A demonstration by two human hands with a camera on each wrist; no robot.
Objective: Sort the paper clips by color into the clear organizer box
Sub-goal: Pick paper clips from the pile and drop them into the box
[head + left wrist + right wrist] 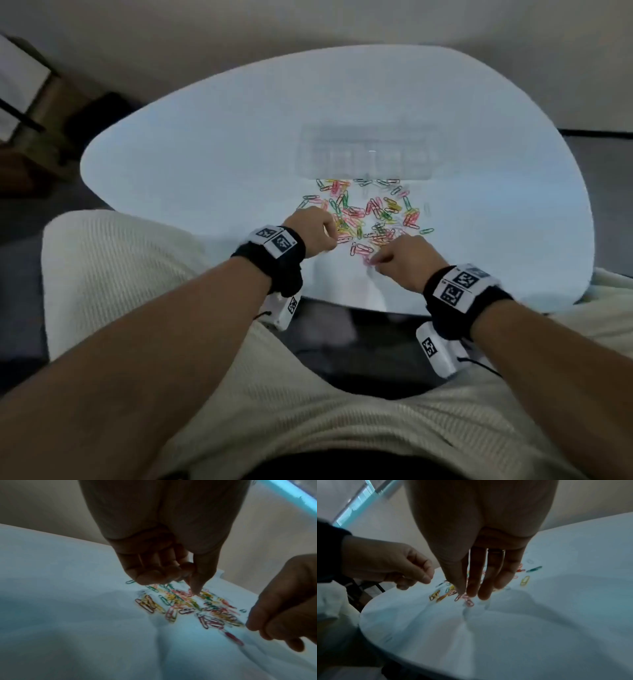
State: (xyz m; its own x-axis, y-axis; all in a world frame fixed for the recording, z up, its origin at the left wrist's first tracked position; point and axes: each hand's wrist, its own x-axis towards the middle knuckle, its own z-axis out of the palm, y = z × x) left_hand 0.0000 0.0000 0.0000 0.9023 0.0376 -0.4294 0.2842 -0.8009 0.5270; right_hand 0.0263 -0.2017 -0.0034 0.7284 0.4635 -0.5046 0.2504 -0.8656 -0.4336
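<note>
Almost all the paper clips (368, 214) lie mixed in the middle of the table (205, 154), near its front edge. The clear organizer box (366, 152) behind them looks blurry, maybe empty. My left hand (313, 229) has curled fingers, holding I can't tell what; my right hand (406, 258) reaches straight fingers onto a pink clip (468, 601).

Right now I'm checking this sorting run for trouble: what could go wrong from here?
1. The paper clips lie overlapped in one mixed pile, so the right hand, fingertips down at pink clips on the near edge, may lift hooked-on extras of another colour.
2. The clear organizer box sits beyond the pile; reaching over may scatter clips.
3. The box looks blurred and see-through, so compartments may be misjudged.
</note>
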